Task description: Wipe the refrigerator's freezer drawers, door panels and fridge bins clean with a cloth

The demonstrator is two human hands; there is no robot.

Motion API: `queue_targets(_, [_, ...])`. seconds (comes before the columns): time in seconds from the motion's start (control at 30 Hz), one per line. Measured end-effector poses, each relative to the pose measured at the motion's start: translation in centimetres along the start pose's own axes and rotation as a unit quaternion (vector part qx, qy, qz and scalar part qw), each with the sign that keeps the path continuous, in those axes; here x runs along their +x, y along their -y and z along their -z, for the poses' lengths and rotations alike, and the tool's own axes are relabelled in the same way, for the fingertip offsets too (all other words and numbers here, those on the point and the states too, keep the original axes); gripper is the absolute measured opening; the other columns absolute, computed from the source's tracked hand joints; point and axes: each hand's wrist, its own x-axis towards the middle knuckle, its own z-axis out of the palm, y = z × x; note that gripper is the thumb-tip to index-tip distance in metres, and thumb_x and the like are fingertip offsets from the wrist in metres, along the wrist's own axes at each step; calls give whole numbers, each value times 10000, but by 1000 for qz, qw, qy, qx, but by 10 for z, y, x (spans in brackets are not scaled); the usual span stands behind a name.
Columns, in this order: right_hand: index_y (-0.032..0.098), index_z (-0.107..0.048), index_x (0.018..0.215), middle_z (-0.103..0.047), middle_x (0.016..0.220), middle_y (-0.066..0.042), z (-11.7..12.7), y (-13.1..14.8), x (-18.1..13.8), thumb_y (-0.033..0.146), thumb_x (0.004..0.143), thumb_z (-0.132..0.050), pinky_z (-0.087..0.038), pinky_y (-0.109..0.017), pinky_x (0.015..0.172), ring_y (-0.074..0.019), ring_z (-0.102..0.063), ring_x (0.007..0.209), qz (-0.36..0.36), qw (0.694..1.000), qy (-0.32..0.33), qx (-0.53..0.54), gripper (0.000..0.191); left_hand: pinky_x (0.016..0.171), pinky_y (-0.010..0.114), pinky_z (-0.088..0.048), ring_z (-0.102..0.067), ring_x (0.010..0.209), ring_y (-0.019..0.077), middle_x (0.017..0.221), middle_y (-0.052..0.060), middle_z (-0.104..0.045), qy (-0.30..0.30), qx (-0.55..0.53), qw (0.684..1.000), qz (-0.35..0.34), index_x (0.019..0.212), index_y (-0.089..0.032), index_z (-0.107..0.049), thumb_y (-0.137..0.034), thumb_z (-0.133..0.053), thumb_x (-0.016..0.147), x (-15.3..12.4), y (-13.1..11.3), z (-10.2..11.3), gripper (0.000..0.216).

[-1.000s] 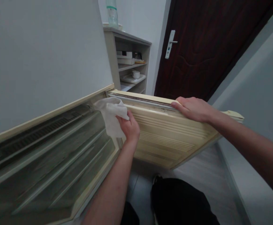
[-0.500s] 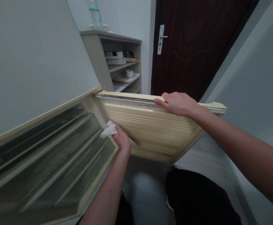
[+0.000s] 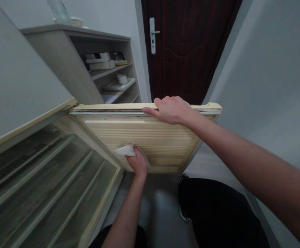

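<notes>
A cream fridge door (image 3: 150, 137) stands swung open, its ribbed inner face towards me. My left hand (image 3: 139, 162) is closed on a white cloth (image 3: 125, 150) and presses it against the lower part of that inner face, near the hinge side. My right hand (image 3: 172, 109) grips the door's top edge, fingers curled over it. The open fridge compartment (image 3: 49, 179) with clear drawer fronts lies to the left.
A grey shelf unit (image 3: 88, 65) with boxes, a cup and plates stands behind the fridge. A dark wooden door (image 3: 186, 48) with a metal handle is straight ahead. A white wall runs along the right. My dark-trousered legs are over the grey floor (image 3: 160, 206) below.
My left hand has carried the cloth down from the door's upper hinge corner to its lower inner face. The view has swung left; my right hand has kept its grip on the top edge.
</notes>
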Motion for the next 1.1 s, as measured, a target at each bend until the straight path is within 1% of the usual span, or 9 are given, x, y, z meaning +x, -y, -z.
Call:
queue_targets(0.17, [88,-680,1214,-717,1163,-244,-2,-3,3,856,939,-131,-484,-445,941,-372,-690,1073,5,1000,-9,2,984,1114,478,-471,-628,1217,330,1203,234,-678,136,-22,989,-52,1152,-108,-668,-507,-527,888,-57,-20,-20,499])
queue_targets(0.3, [96,-679,1224,-722,1156,-234,-3,-6,7,853,942,-148,-490,-437,934,-366,-691,1073,11,1000,-8,0,967,1105,497,-475,-642,1172,342,1141,220,-695,188,-32,979,-69,1056,-135,-711,-519,-538,888,-89,-34,-38,453])
queue_targets(0.4, [98,-677,1240,-722,1157,-237,-3,-8,8,861,935,-145,-498,-443,927,-369,-693,1068,15,1000,-13,9,979,1077,469,-504,-659,1159,331,1151,218,-704,178,-37,982,-50,1093,-128,-695,-514,-521,904,-76,-33,-31,464])
queue_targets(0.57, [94,-694,1230,-716,1166,-248,-3,-10,5,878,921,-136,-513,-458,918,-375,-690,1067,31,998,-28,41,1011,1174,501,-414,-580,1301,353,1271,277,-642,75,-15,997,-15,1187,-83,-616,-507,-504,908,-31,-20,-6,520])
queue_targets(0.63, [96,-703,1224,-716,1173,-243,-3,-11,4,880,919,-146,-515,-452,928,-367,-685,1082,36,998,-30,51,1009,1174,516,-411,-556,1328,367,1310,304,-607,50,-9,999,-4,1249,-51,-569,-519,-492,913,-33,-20,-8,581])
queue_targets(0.7, [107,-710,1219,-718,1180,-234,-4,-12,4,883,918,-155,-515,-451,939,-362,-682,1093,38,997,-32,59,1001,1160,520,-427,-559,1321,379,1311,309,-598,58,-10,998,1,1258,-45,-566,-540,-507,908,-50,-22,-17,609])
queue_targets(0.9, [123,-713,1205,-714,1195,-220,-7,-14,8,878,928,-157,-508,-476,964,-362,-680,1106,46,996,-41,70,977,1181,480,-427,-568,1310,349,1331,262,-585,173,-37,984,-29,1214,-90,-650,-552,-504,940,-126,-41,-58,556])
queue_targets(1.0, [111,-701,1210,-703,1208,-226,-8,-16,11,865,942,-148,-496,-493,983,-374,-668,1125,41,996,-39,63,973,1237,495,-355,-509,1377,342,1369,230,-585,258,-58,963,-59,1220,-116,-689,-437,-503,951,-151,-56,-79,459])
queue_targets(1.1, [103,-691,1219,-697,1214,-219,-8,-16,12,852,953,-139,-484,-506,998,-392,-655,1139,44,997,-34,55,968,1224,463,-381,-532,1363,325,1362,187,-625,337,-86,935,-65,1149,-157,-738,-320,-573,905,-169,-63,-88,337])
